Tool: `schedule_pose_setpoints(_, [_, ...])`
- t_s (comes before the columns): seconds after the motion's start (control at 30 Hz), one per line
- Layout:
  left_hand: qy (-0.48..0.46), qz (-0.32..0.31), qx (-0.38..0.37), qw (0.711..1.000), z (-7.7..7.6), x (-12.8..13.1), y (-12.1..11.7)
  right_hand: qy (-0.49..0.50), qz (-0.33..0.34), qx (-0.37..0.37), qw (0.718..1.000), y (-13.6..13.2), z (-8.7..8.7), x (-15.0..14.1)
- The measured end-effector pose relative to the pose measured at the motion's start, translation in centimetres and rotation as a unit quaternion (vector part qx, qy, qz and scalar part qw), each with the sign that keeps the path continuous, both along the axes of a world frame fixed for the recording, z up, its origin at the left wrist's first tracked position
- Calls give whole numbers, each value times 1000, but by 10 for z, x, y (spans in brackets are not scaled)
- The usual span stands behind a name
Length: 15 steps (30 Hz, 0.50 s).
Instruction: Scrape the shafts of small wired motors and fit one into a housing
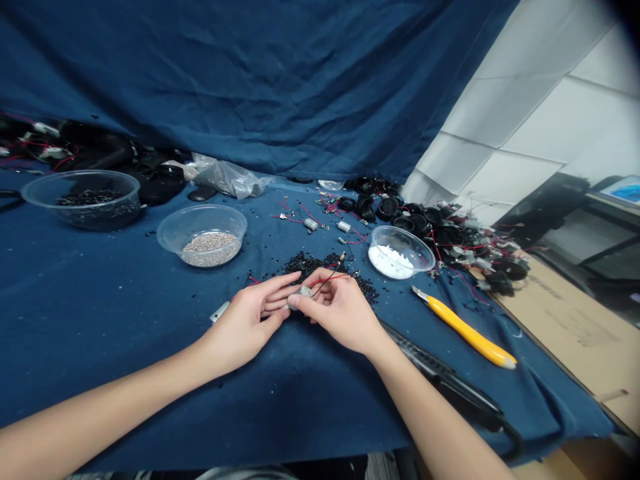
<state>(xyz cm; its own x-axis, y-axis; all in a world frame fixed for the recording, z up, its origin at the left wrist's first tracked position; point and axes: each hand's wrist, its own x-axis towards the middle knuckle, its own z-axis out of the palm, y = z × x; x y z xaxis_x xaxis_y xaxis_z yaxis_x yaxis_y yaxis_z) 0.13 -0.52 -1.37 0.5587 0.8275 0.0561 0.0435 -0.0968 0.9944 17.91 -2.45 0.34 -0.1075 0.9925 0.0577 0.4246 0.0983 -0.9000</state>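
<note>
A small grey cylindrical motor [303, 292] with red and black wires is held between my two hands, above the blue cloth. My right hand [343, 307] pinches it with the thumb in front; the wires run up over its fingers. From the other side, my left hand [253, 320] steadies its end between thumb and outstretched fingers. Partly covered by my left wrist lies another small metal part [220, 311]. A pile of tiny black pieces [313, 265] spreads just behind my hands. Several loose wired motors [311, 224] lie farther back.
Clear bowls hold silvery bits [211, 249], white pieces [393, 262] and dark pieces [90, 198]. A yellow-handled cutter [465, 332] and a black corded tool [445, 380] lie at right. Black housings and wires [450, 233] are heaped beyond; a plastic bag [227, 177] sits by the curtain.
</note>
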Motion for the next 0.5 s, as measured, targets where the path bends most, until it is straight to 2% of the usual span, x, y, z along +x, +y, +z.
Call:
schedule_pose_setpoints(0.3, [39,-8,47,998,-1,-1,-1,1,12,-4,1000,-2,-2,0])
schedule_pose_setpoints(0.5, [79,-7,95,992,-4,-4,-3,-41,37,11,998,-4,-3,-1])
